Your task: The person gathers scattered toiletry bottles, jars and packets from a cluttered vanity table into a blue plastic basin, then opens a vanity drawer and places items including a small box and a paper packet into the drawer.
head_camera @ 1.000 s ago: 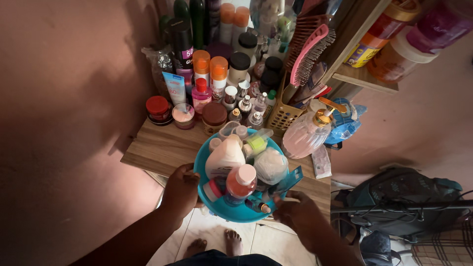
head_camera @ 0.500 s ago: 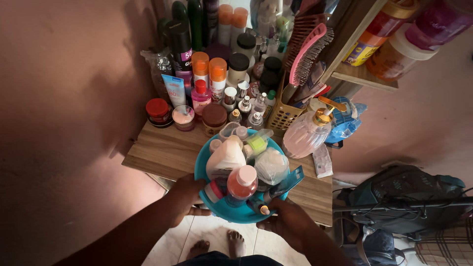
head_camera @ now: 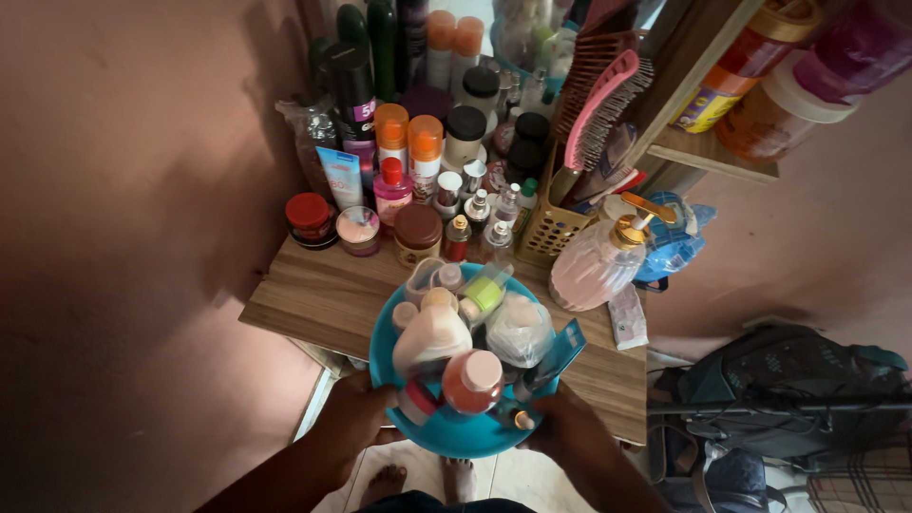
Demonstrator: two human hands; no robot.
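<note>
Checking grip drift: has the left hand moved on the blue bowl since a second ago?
Yes. The left hand slid down the blue bowl rim toward the person, off the wooden tabletop edge.

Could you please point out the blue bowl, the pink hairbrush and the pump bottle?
blue bowl (head_camera: 446, 439): head view, on its near rim between the hands.
pink hairbrush (head_camera: 597, 112): head view, on its pink spine.
pump bottle (head_camera: 587, 271): head view, on its clear ribbed body.

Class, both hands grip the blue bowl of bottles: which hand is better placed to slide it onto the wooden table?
Probably the left hand: it grips the blue bowl rim beside bare wooden table. The right hand sits nearer the pink pump bottle.
</note>
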